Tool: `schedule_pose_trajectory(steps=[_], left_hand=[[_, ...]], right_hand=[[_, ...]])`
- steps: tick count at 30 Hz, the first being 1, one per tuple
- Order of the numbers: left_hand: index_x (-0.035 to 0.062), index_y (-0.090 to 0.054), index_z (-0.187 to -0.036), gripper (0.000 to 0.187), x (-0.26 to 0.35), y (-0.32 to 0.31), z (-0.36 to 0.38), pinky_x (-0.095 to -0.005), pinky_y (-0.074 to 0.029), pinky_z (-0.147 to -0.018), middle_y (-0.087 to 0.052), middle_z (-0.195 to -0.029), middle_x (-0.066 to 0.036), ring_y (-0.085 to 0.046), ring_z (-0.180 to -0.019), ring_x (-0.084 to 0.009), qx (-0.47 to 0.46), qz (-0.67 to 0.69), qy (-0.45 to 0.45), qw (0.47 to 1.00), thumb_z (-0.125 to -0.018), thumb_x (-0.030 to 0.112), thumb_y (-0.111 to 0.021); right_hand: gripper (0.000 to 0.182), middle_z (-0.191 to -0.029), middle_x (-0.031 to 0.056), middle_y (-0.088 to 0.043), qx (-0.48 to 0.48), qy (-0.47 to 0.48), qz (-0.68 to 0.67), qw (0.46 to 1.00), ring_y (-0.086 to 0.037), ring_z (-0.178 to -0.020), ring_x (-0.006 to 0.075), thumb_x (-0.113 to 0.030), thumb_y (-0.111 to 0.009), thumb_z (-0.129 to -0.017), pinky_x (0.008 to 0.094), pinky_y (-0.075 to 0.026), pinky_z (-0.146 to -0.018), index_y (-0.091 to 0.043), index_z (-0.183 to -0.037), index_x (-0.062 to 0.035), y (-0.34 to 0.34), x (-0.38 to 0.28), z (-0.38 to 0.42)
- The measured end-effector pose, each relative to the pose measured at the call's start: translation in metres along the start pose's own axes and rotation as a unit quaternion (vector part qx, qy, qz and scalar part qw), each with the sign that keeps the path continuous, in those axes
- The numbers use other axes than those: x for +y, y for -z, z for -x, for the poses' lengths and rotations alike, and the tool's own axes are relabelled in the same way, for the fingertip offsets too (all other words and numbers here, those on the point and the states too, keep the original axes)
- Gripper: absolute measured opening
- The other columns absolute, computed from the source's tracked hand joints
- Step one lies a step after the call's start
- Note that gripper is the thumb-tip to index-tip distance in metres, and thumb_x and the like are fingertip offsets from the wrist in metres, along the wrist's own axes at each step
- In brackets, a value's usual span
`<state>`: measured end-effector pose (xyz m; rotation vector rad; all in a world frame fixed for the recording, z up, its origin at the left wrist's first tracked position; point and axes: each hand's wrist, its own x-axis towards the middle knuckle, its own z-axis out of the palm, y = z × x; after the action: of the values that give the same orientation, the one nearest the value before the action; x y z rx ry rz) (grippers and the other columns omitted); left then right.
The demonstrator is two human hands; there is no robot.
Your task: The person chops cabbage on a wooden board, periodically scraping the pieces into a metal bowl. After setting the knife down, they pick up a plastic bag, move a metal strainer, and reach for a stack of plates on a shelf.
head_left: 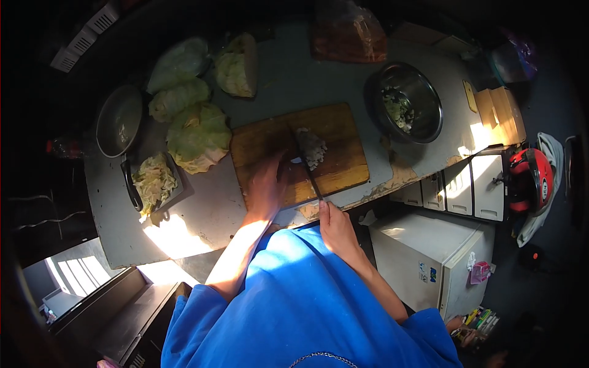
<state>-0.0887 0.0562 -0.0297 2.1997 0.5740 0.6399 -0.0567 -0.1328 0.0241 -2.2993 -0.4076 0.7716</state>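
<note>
My right hand (337,228) is closed around the handle of a knife (313,183) at the near edge of a wooden cutting board (343,126). The blade points away from me across the board. Finely chopped white pieces (314,149), perhaps cabbage, lie in a small heap just right of the blade. My left hand (268,183) is over the board's left part, left of the knife. Motion blurs its fingers, so I cannot see whether they hold anything.
Left of the board are cabbages (197,138), loose leaves (153,178) and a frying pan (119,119). A metal bowl (433,104) with chopped pieces stands at the right. A plastic bag (350,40) lies at the back. Below the table's right side is a small white fridge (414,260).
</note>
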Motion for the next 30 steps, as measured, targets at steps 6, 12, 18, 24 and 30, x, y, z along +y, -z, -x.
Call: schedule_pose_trajectory(steps=[6,12,18,24,30], left_hand=[[0.0122,-0.074,-0.113,0.029,-0.007,-0.007,0.006,-0.0479,-0.046,-0.097,-0.069,-0.116,-0.006,-0.060,-0.111,-0.0309,-0.048,-0.096,-0.036,0.994,-0.084,0.013,-0.072],[0.0158,-0.072,-0.120,0.031,0.002,0.004,0.017,-0.0546,-0.041,-0.091,-0.065,-0.126,-0.002,-0.056,-0.108,-0.0276,-0.090,-0.216,-0.112,0.966,-0.090,0.024,-0.067],[0.0180,-0.061,-0.138,0.045,0.010,0.006,0.035,-0.0518,-0.039,-0.088,-0.056,-0.138,-0.001,-0.051,-0.110,-0.0298,-0.105,-0.267,-0.085,0.954,-0.096,0.035,-0.058],[0.0167,-0.062,-0.137,0.045,0.007,0.003,0.039,-0.0511,-0.037,-0.090,-0.055,-0.138,-0.004,-0.048,-0.113,-0.0320,-0.084,-0.262,-0.084,0.958,-0.096,0.036,-0.059],[0.0145,-0.060,-0.140,0.047,0.011,0.004,0.040,-0.0549,-0.034,-0.098,-0.054,-0.138,-0.009,-0.046,-0.117,-0.0373,-0.104,-0.239,-0.075,0.962,-0.097,0.034,-0.059]], right_hand=[[0.046,-0.079,0.0290,-0.064,0.028,-0.004,0.078,0.997,-0.060,-0.081,0.0549,-0.036,-0.038,-0.110,0.0537,-0.048,-0.068,-0.057,-0.094,0.0028,-0.008,0.007,-0.001],[0.051,-0.074,0.0262,-0.063,-0.156,-0.217,-0.224,0.937,-0.059,-0.069,0.0513,-0.039,-0.035,-0.110,0.0501,-0.048,-0.065,-0.056,-0.091,0.0028,0.016,-0.003,-0.007],[0.046,-0.077,0.0285,-0.065,0.010,0.043,-0.016,0.999,-0.061,-0.077,0.0533,-0.036,-0.040,-0.109,0.0518,-0.048,-0.065,-0.057,-0.092,0.0028,0.010,-0.002,0.006],[0.043,-0.081,0.0308,-0.066,-0.010,0.023,0.051,0.998,-0.062,-0.083,0.0554,-0.036,-0.042,-0.107,0.0618,-0.049,-0.074,-0.061,-0.099,0.0015,0.002,0.011,0.003],[0.046,-0.092,0.0331,-0.066,-0.022,-0.003,0.017,1.000,-0.061,-0.093,0.0540,-0.037,-0.041,-0.107,0.0593,-0.049,-0.079,-0.061,-0.097,0.0030,0.003,0.008,-0.005]])
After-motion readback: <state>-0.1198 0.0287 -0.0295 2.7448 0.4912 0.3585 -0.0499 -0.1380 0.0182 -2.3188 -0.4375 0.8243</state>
